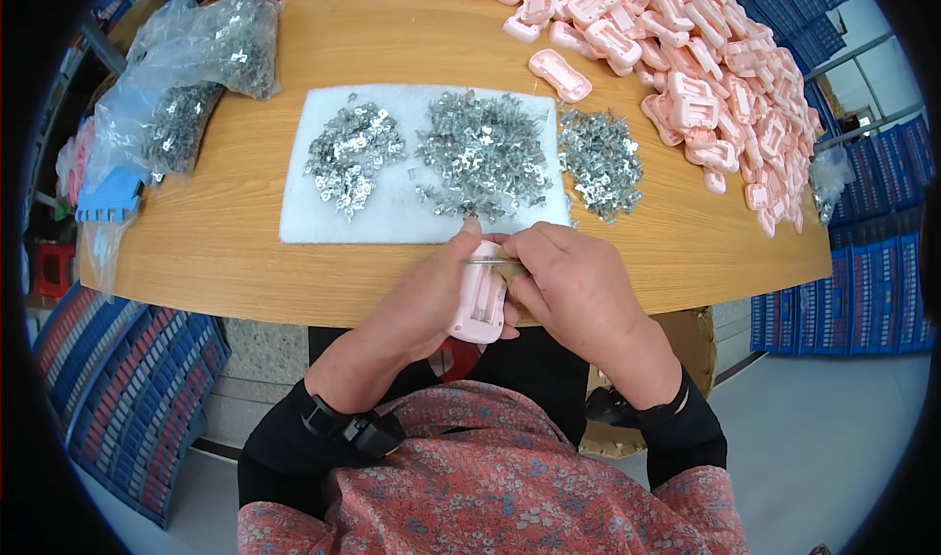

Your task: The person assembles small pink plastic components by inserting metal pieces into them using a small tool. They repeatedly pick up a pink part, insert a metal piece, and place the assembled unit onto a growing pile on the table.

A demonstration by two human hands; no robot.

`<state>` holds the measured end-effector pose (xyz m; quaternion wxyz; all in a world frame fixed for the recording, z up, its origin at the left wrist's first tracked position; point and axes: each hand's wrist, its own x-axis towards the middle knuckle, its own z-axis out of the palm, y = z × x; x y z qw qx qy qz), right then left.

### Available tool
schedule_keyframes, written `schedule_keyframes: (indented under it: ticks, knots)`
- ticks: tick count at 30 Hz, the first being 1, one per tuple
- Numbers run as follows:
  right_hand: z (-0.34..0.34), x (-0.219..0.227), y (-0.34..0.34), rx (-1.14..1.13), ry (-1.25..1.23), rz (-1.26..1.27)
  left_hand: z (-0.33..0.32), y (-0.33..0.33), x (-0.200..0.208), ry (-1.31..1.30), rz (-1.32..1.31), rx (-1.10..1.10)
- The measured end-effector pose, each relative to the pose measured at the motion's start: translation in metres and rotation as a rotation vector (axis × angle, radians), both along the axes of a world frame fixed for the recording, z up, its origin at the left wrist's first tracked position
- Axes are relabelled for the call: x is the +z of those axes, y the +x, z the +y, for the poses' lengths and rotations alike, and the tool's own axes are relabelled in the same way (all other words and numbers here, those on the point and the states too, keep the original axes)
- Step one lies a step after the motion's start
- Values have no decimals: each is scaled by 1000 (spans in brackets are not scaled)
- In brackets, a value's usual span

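Note:
My left hand [417,295] is closed around a pale pink plastic casing [474,330] with a long recessed slot, held just off the table's front edge. A slim metal tool, apparently tweezers [482,261], lies across the casing's far end, pinched in my right hand [578,285]. Its tip and most of its body are hard to make out. Just beyond my hands, a white foam sheet [328,224] bears two heaps of small shiny metal clips, a left heap [355,153] and a larger middle heap [480,153]. Beside the sheet, a third heap [600,168] rests on the wood.
Many pink casings [725,94] are piled at the far right of the wooden table [216,271]; one single casing [560,75] lies apart from them. Clear bags of metal parts [181,124] sit at left. Blue racks [853,295] stand beyond the table.

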<state>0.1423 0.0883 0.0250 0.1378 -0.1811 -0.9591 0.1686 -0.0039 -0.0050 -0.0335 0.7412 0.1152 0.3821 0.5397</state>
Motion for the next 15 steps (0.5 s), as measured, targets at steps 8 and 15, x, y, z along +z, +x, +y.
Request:
schedule_keyframes:
  ticks: [8,15]
  knots:
    - [-10,0,-2,-80,-9,-51,2,-1,5,-42,-25,4]
    - [-14,-4,8,-92,-115,86,1,-5,-1,-73,-26,28]
